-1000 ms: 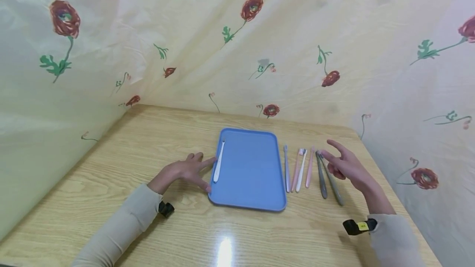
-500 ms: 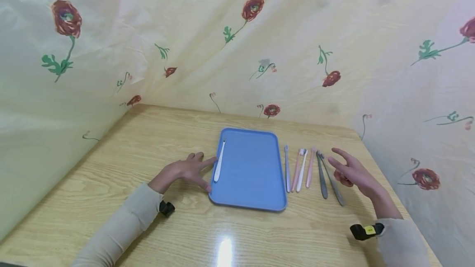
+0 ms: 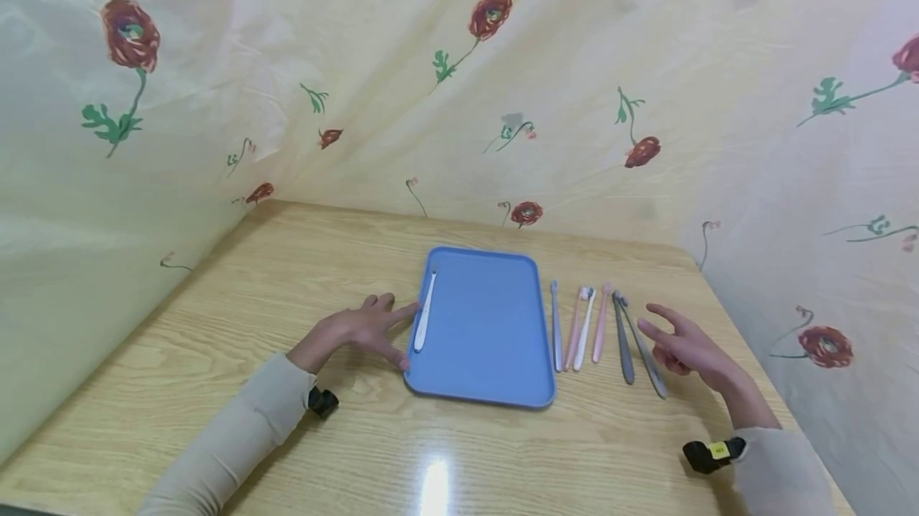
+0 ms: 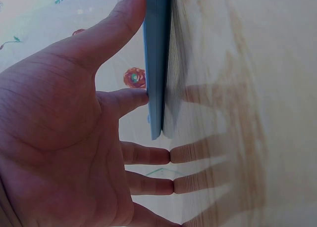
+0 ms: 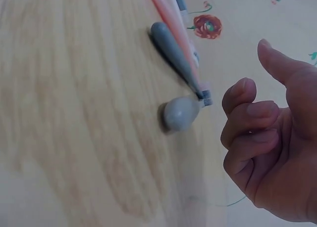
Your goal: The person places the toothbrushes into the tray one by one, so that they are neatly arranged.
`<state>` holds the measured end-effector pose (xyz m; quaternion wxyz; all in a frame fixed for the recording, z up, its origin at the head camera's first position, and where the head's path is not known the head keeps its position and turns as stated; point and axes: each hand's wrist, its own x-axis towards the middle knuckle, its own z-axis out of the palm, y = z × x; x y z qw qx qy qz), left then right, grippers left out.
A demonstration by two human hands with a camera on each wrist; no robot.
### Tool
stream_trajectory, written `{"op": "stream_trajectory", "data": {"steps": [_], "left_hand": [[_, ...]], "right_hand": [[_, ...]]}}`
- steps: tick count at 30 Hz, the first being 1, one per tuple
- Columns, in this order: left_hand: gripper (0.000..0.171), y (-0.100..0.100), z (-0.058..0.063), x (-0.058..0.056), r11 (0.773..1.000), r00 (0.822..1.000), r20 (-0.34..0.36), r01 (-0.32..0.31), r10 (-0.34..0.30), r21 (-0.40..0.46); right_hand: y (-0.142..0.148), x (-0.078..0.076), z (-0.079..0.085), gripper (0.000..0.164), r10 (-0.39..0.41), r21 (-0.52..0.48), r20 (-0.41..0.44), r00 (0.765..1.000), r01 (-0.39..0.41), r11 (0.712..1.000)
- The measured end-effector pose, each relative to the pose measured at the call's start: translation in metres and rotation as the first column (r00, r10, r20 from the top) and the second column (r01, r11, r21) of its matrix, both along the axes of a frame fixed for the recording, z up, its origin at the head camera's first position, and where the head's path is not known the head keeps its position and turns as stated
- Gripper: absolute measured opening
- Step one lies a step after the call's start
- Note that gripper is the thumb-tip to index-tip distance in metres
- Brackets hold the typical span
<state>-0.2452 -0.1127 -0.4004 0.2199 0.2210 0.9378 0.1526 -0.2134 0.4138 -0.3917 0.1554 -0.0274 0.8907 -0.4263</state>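
In the head view, my left hand point(image 3: 362, 330) spreads its fingers beside the blue tray point(image 3: 481, 324). Thumb and forefinger touch the tray's left edge, and the left wrist view shows the other fingertips resting on the table. A white toothbrush point(image 3: 426, 313) lies along the tray's left side. Right of the tray, a loose row holds a bluish-purple toothbrush point(image 3: 556, 328), a pink one, a white toothbrush point(image 3: 585, 332), another pink toothbrush point(image 3: 601, 324) and two grey ones. My right hand point(image 3: 685, 347) hovers, holding nothing, right of the outermost grey toothbrush point(image 3: 649, 360); thumb and forefinger extend, the rest curl loosely.
A wooden table point(image 3: 345, 452) carries everything. Flower-patterned fabric point(image 3: 402, 101) hangs along its back and both sides. Black cameras are strapped at both wrists, the right camera point(image 3: 711, 454) with a yellow label.
My right hand has drawn back toward me and a little right, away from the heads of the grey toothbrushes. The left hand, tray and toothbrushes have stayed in place.
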Motion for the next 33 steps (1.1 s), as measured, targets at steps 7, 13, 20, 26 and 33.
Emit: {"op": "stream_trajectory", "data": {"steps": [7, 13, 20, 26, 33], "left_hand": [[0.109, 0.001, 0.000, 0.000, 1.000, 1.000, 0.002, -0.002, 0.002, -0.004], [0.110, 0.001, 0.001, 0.000, 1.000, 1.000, 0.003, 0.002, -0.002, -0.008], [0.110, 0.000, 0.001, -0.001, 1.000, 1.000, 0.002, 0.007, -0.007, -0.005], [0.110, 0.000, 0.000, -0.001, 1.000, 1.000, 0.005, 0.010, -0.010, 0.001], [0.108, 0.000, 0.001, 0.001, 1.000, 1.000, 0.005, 0.007, -0.007, 0.000]], "right_hand": [[0.005, 0.001, -0.005, 0.079, 0.021, 0.037, 0.032, 0.999, -0.022, 0.999], [0.007, 0.001, -0.012, 0.080, 0.054, 0.076, 0.052, 0.997, -0.058, 0.995], [0.005, 0.001, -0.015, 0.084, 0.041, 0.158, 0.036, 0.999, -0.046, 0.986], [0.003, 0.001, -0.017, 0.088, 0.032, 0.216, 0.031, 0.999, -0.038, 0.976], [0.000, 0.001, -0.018, 0.090, 0.036, 0.241, 0.032, 0.999, -0.043, 0.970]]}}
